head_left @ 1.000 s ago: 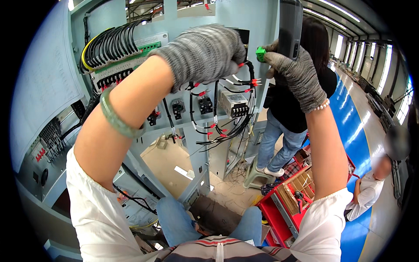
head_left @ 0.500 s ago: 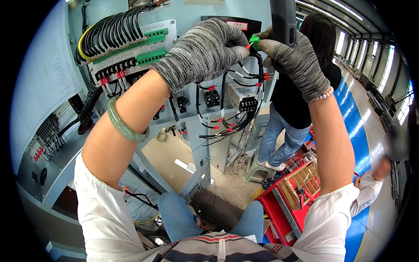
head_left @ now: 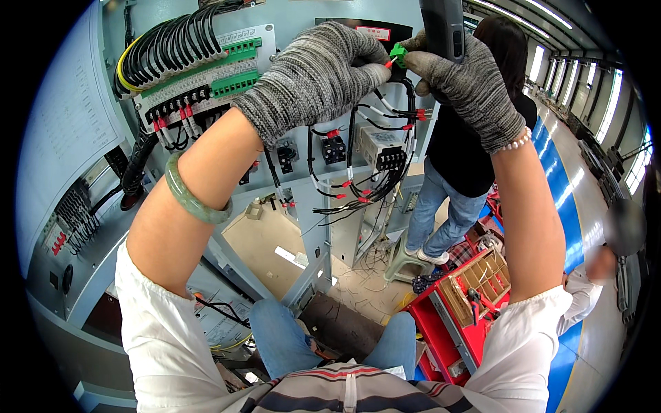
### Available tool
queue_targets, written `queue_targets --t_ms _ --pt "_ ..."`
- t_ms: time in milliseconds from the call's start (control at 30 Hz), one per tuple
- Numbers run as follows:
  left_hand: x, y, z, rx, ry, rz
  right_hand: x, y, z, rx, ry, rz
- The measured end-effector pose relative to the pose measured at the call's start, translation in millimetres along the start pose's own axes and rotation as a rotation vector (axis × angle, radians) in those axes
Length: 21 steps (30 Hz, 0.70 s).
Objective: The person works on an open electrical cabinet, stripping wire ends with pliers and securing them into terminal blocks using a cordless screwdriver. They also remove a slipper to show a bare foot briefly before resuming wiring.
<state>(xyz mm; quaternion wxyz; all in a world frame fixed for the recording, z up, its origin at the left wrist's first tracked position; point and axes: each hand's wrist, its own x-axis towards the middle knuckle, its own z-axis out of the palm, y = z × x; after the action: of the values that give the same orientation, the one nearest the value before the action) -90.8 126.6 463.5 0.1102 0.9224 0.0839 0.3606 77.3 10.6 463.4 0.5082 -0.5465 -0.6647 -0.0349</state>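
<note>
My left hand (head_left: 313, 79), in a grey knitted glove, has thumb and forefinger closed on a wire with a red sleeve (head_left: 389, 65). Its tip meets a small green terminal plug (head_left: 397, 54); I cannot tell whether it is inside. The plug is pinched in the fingers of my right hand (head_left: 471, 89), gloved likewise. A dark, long-bodied tool (head_left: 443, 31) overlaps that hand at the top; whether the palm grips it is hidden. Below the hands hang black wires with red and white sleeves (head_left: 361, 196), beside a white power supply box (head_left: 381, 149).
To the left, a panel carries green terminal strips (head_left: 234, 82) and bundled black wires (head_left: 169, 51). A person in black (head_left: 458, 158) stands on a stool (head_left: 403, 265) close by my right arm. At the lower right is a red tool cabinet (head_left: 441, 320) with a divided tray (head_left: 485, 275).
Both hands, the plug and the dark tool have shifted slightly left and up in view. The same pinch holds on wire and plug.
</note>
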Motion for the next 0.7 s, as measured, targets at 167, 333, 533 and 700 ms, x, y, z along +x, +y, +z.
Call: queue_targets --t_ms 167,333,533,700 --pt "-2.3 5.3 -1.5 0.001 0.033 -0.028 -2.4 -4.0 0.3 0.034 0.027 0.034" --pt "5.1 -6.9 -1.5 0.108 0.018 0.094 -0.3 -3.7 -0.5 -0.005 -0.005 -0.004" --pt "0.8 -1.1 1.5 0.1 0.053 0.019 0.9 -2.5 -1.1 -0.184 -0.019 -0.147" --pt "-3.0 -1.3 4.1 0.013 0.067 -0.051 -0.5 -19.3 5.6 -0.422 0.047 -0.27"
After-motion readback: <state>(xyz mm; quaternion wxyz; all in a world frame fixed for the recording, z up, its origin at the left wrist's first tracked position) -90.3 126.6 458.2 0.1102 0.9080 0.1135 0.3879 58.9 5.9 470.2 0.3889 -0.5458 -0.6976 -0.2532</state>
